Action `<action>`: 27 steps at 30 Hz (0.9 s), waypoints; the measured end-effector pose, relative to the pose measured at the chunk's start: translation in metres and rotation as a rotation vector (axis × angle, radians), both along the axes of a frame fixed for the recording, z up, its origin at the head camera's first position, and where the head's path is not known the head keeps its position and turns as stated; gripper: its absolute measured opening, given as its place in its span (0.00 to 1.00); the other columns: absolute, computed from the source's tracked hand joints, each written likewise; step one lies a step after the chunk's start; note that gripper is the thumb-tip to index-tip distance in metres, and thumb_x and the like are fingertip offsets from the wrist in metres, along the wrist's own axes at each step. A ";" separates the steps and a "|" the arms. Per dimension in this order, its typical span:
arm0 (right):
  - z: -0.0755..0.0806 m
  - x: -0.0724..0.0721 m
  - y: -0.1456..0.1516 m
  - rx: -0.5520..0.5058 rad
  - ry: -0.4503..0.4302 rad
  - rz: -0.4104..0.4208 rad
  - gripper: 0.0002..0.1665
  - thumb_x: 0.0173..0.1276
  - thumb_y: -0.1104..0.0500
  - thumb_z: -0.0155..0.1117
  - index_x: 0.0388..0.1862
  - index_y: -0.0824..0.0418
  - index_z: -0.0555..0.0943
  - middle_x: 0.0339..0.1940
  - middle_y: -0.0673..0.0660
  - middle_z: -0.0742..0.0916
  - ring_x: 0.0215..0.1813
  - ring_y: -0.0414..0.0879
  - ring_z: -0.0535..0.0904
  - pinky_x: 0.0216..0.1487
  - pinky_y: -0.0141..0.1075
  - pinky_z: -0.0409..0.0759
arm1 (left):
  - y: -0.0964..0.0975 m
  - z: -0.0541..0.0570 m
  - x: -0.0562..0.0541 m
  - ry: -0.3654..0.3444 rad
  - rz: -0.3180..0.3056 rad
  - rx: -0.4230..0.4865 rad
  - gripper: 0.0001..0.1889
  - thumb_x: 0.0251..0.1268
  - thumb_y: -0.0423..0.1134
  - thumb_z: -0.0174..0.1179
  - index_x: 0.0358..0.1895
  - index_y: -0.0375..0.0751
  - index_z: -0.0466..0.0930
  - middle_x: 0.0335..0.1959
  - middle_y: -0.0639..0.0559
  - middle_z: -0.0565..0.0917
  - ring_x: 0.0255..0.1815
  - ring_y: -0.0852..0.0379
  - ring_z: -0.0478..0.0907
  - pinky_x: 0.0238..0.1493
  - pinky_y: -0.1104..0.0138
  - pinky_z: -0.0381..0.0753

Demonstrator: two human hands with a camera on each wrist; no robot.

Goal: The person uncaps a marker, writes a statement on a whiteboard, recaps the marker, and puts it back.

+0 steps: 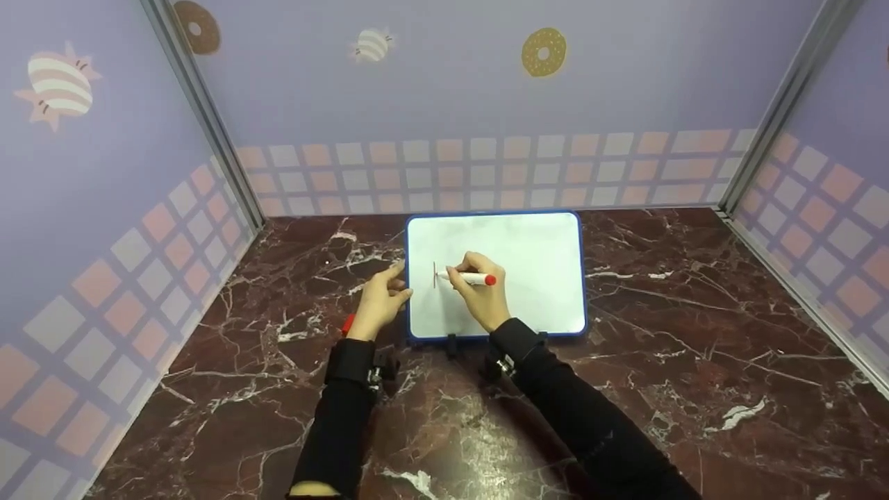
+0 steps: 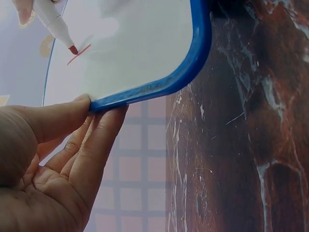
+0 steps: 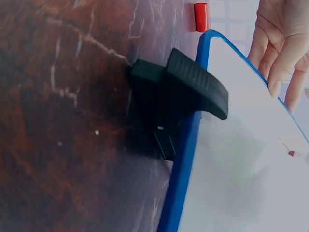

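A whiteboard [image 1: 528, 278] with a blue frame leans back on a dark marbled table. My left hand [image 1: 378, 303] pinches its left edge, thumb on the front and fingers behind, as the left wrist view shows. My right hand [image 1: 488, 297] grips a white marker [image 1: 472, 278] with a red end, its red tip pointing left at the board. A short, thin red line [image 2: 86, 48] runs up the white surface at the tip; whether the tip touches it I cannot tell. In the right wrist view the right hand itself is out of sight.
Black supports [image 3: 195, 87] hold the board's lower edge. A small red cylinder [image 3: 202, 17], perhaps the marker's cap, stands on the table by the left wrist, partly hidden in the head view [image 1: 349, 324]. Purple patterned walls [image 1: 444, 97] enclose the table behind and at both sides.
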State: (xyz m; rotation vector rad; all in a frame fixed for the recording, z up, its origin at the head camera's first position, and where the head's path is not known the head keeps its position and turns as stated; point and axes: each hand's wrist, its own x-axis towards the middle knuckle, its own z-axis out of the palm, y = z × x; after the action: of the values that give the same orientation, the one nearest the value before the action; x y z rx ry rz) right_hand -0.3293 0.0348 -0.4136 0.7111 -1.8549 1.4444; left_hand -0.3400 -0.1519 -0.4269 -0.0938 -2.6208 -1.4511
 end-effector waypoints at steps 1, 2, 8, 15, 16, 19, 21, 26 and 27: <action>0.000 0.000 0.000 -0.003 0.004 -0.005 0.13 0.60 0.78 0.65 0.19 0.75 0.73 0.21 0.67 0.82 0.20 0.57 0.79 0.25 0.22 0.74 | 0.000 0.000 -0.001 0.004 0.000 0.002 0.31 0.64 0.24 0.62 0.71 0.36 0.69 0.49 0.30 0.82 0.48 0.39 0.84 0.40 0.61 0.89; 0.001 -0.001 0.001 -0.009 0.007 -0.012 0.13 0.59 0.78 0.65 0.19 0.76 0.72 0.21 0.68 0.82 0.20 0.57 0.79 0.25 0.22 0.73 | 0.000 0.000 -0.001 0.007 0.000 0.004 0.31 0.64 0.24 0.62 0.71 0.36 0.69 0.49 0.30 0.82 0.48 0.39 0.84 0.40 0.61 0.89; 0.003 -0.003 0.004 -0.027 0.022 -0.068 0.13 0.58 0.79 0.66 0.18 0.75 0.72 0.19 0.66 0.82 0.19 0.51 0.78 0.24 0.21 0.70 | -0.001 0.002 -0.001 0.011 -0.005 0.010 0.31 0.64 0.25 0.62 0.71 0.37 0.69 0.50 0.30 0.82 0.48 0.39 0.84 0.40 0.61 0.89; 0.004 -0.003 0.006 -0.061 -0.012 -0.078 0.13 0.59 0.77 0.65 0.19 0.76 0.72 0.21 0.68 0.82 0.22 0.55 0.81 0.25 0.21 0.73 | -0.001 0.000 -0.001 -0.006 -0.006 0.029 0.31 0.65 0.24 0.61 0.71 0.37 0.68 0.51 0.29 0.81 0.49 0.38 0.84 0.43 0.58 0.89; 0.004 -0.004 0.006 -0.062 -0.017 -0.078 0.13 0.60 0.77 0.66 0.20 0.76 0.72 0.22 0.68 0.82 0.23 0.56 0.81 0.25 0.22 0.74 | -0.001 -0.001 -0.001 -0.008 -0.006 0.031 0.31 0.65 0.24 0.61 0.72 0.37 0.68 0.51 0.29 0.81 0.49 0.38 0.84 0.44 0.58 0.89; 0.004 -0.006 0.005 -0.055 -0.021 -0.075 0.12 0.60 0.76 0.66 0.21 0.76 0.73 0.23 0.68 0.83 0.24 0.57 0.82 0.26 0.22 0.75 | 0.000 0.000 0.000 -0.012 -0.006 0.033 0.31 0.65 0.24 0.61 0.72 0.37 0.67 0.51 0.29 0.81 0.50 0.38 0.83 0.44 0.58 0.89; 0.004 -0.007 0.005 -0.048 -0.009 -0.078 0.12 0.60 0.76 0.67 0.21 0.75 0.73 0.24 0.68 0.83 0.25 0.57 0.82 0.26 0.23 0.75 | 0.000 0.001 0.000 -0.018 -0.010 0.032 0.31 0.65 0.25 0.61 0.72 0.38 0.67 0.52 0.30 0.80 0.51 0.38 0.83 0.43 0.60 0.89; 0.004 -0.008 0.004 -0.027 0.025 -0.091 0.12 0.60 0.76 0.67 0.21 0.75 0.73 0.23 0.67 0.83 0.24 0.57 0.80 0.27 0.23 0.72 | -0.001 0.002 0.000 -0.036 -0.011 0.024 0.31 0.66 0.26 0.61 0.73 0.40 0.66 0.53 0.30 0.80 0.53 0.38 0.83 0.45 0.60 0.89; 0.004 -0.007 0.004 -0.023 0.029 -0.093 0.13 0.59 0.76 0.67 0.20 0.75 0.73 0.22 0.67 0.83 0.24 0.56 0.79 0.27 0.22 0.70 | -0.001 0.002 0.001 -0.034 -0.010 0.021 0.32 0.66 0.25 0.61 0.73 0.39 0.66 0.53 0.30 0.80 0.52 0.38 0.83 0.44 0.59 0.89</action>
State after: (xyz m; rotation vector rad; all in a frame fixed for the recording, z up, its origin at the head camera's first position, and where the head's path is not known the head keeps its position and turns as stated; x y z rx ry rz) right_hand -0.3364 0.0385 -0.4095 0.6231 -1.8216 1.3872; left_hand -0.3395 -0.1531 -0.4253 -0.0808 -2.6348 -1.4954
